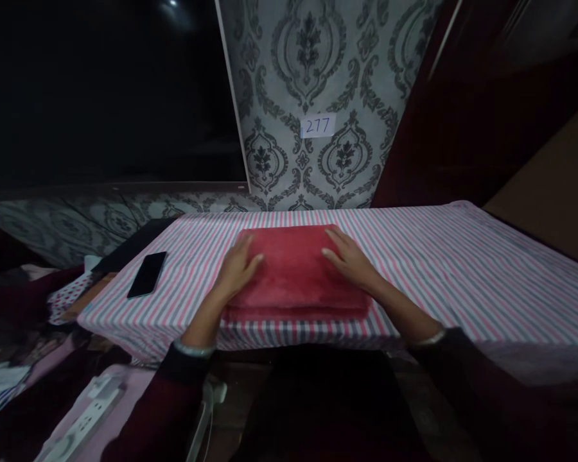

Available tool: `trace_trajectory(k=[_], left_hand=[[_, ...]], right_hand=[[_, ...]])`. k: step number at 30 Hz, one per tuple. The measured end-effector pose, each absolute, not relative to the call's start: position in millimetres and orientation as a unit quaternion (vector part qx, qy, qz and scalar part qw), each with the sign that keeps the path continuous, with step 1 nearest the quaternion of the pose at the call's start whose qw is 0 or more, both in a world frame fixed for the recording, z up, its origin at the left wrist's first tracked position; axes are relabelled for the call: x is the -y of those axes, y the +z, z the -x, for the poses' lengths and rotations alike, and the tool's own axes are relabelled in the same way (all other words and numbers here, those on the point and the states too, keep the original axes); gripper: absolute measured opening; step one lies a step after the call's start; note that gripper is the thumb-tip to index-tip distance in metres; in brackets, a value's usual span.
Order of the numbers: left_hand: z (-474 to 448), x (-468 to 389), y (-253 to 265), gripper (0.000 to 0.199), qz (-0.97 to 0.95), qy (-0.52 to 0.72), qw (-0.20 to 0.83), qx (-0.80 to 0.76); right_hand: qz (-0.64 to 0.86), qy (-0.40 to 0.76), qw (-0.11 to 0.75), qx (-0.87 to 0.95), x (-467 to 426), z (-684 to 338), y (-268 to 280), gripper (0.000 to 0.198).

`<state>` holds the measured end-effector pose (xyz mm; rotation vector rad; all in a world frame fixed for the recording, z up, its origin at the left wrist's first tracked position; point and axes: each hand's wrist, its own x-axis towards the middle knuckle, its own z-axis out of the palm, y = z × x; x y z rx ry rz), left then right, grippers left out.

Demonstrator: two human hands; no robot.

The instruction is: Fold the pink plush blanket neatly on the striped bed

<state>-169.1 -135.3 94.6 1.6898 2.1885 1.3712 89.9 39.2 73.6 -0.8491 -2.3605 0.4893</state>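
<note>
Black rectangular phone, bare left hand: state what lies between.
In the head view, only striped pink, grey and white cloth separates the phone and left hand.

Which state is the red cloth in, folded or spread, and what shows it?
Folded: the red cloth forms a compact rectangle, with a lower layer showing along its near edge.

The person is wearing dark maroon sleeves [149, 410] at seven and four o'clock, blackish cuffs [191, 366] ending in pale bands [193, 349]; black clothing [327, 410] is filling six o'clock.
</note>
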Motion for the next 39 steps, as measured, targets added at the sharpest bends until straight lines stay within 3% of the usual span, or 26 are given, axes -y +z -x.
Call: trace_trajectory(k=[5,9,16,31,36,39], left_hand=[[170.6,45.6,111.2,0.066,-0.581,0.167,0.015,-0.797],[181.2,33.7,72.4,0.063,-0.555,0.072,-0.029,-0.828],[189.5,34.1,29.8,0.068,-0.542,0.069,-0.038,-0.837],[204.8,65.4,46.6,0.064,-0.525,0.066,-0.033,-0.848],[215.7,103.0,61.5,0.063,-0.512,0.046,0.014,-0.857],[195.4,118.7,72.6,0.062,-0.515,0.068,-0.016,-0.855]], right_hand=[[0.398,0.134,0.170,0.892,-55.9,-2.8,97.9,0.065],[0.429,0.083,0.149,0.887,-59.6,7.0,60.8,0.060],[0.428,0.051,0.161,0.888,-67.1,3.5,6.6,0.058],[0.425,0.034,0.141,0.894,-69.5,-29.6,22.9,0.058],[0.469,0.112,0.073,0.873,-69.2,-79.0,36.9,0.057],[0.468,0.126,0.095,0.870,-49.2,-89.9,49.7,0.057]])
